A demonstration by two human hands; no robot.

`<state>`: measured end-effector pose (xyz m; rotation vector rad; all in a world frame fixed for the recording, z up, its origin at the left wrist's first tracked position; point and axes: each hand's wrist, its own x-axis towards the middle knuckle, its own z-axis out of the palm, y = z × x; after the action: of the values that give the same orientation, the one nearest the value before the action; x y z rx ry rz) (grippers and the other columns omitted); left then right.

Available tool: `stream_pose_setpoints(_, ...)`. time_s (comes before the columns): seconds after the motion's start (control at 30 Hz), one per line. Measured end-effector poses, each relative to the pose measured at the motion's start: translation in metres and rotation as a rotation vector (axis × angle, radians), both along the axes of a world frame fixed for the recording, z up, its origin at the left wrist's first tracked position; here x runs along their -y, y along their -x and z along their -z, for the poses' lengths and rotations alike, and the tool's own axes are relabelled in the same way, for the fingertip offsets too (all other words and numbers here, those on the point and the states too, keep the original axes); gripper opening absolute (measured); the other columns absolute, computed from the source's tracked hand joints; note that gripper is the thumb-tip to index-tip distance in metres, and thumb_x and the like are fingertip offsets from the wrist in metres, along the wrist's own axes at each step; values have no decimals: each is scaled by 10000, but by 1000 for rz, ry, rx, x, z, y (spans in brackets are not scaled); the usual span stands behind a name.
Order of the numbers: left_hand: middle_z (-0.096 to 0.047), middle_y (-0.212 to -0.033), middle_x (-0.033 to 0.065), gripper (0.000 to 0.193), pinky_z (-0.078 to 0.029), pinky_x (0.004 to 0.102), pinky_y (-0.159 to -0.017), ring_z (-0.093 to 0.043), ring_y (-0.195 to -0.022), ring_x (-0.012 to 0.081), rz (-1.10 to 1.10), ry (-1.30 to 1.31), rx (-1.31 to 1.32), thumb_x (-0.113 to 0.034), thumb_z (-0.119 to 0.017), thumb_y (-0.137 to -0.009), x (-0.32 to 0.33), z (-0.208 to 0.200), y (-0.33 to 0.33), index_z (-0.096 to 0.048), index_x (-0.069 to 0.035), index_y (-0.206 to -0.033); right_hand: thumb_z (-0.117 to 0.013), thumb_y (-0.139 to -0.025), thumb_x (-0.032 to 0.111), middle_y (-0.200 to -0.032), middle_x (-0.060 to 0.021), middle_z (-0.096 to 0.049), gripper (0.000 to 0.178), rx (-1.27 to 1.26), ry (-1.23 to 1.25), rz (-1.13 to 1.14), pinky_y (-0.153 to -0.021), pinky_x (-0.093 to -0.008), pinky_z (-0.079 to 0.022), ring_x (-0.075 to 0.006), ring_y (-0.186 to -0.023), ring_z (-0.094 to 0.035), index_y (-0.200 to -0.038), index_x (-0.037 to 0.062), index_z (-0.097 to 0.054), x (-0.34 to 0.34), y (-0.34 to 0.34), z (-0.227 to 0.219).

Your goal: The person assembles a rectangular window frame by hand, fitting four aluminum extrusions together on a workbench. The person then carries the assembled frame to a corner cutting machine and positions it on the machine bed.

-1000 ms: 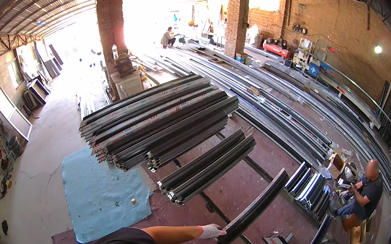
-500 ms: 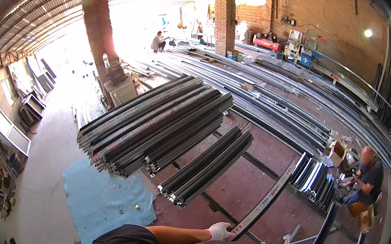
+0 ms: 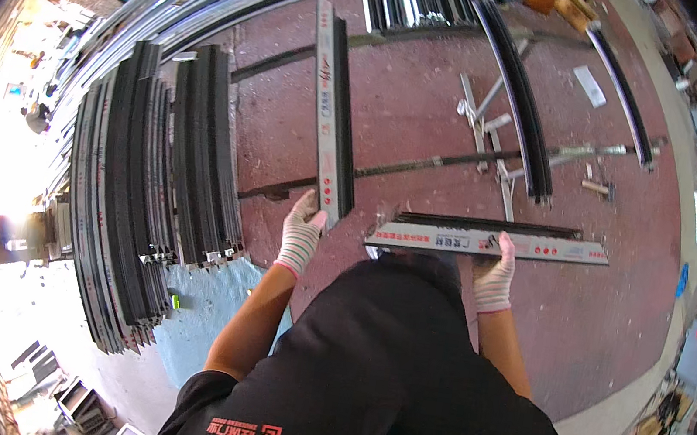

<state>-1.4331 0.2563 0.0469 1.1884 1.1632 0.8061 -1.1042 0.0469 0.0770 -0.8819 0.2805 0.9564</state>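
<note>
My left hand (image 3: 302, 233), in a striped white glove, is closed on the near end of a long metal profile (image 3: 329, 118). This profile has a pale printed film on its face and a black side, and it points away from me. In my right hand (image 3: 495, 276), also gloved, is a shorter metal profile (image 3: 416, 235) of the same look, lying crosswise in front of my body. The right thumb rests on its printed face, while the other fingers are hidden beneath. A gap separates the two profiles.
Stacked dark profiles (image 3: 199, 145) lie to the left, beside a blue mat (image 3: 203, 322). Ahead are a bundle of shorter profiles (image 3: 416, 2), a curved-looking black profile (image 3: 518, 99) and thin metal legs (image 3: 489, 122). A hammer (image 3: 597, 188) lies on the red floor at right.
My view has swung to the right and downward. The right hand and the whole shorter profile have come into sight. My left hand still grips the long profile.
</note>
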Motion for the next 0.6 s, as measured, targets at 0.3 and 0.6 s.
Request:
stream_pose_setpoints(0.3,-669,-1270,60,659,-512,256,-924,-637,-1040,117,94,22,-94,134,-543,-953,13,-15,-17,-425,-60,-1572,-736,-895,264,-1057,-36,-675,269,-113,109,4,-910,-434,-554,-223,-989,-652,-1107,117,-659,29,8,32)
stream_pose_setpoints(0.6,-649,-1363,86,620,-492,268,-989,-631,-1158,135,159,72,-122,123,-530,-966,29,-23,-35,-468,-71,-1551,-751,-903,245,-995,9,-650,236,-145,117,-43,-882,-390,-552,-170,-928,-648,-1080,127,-649,23,10,28)
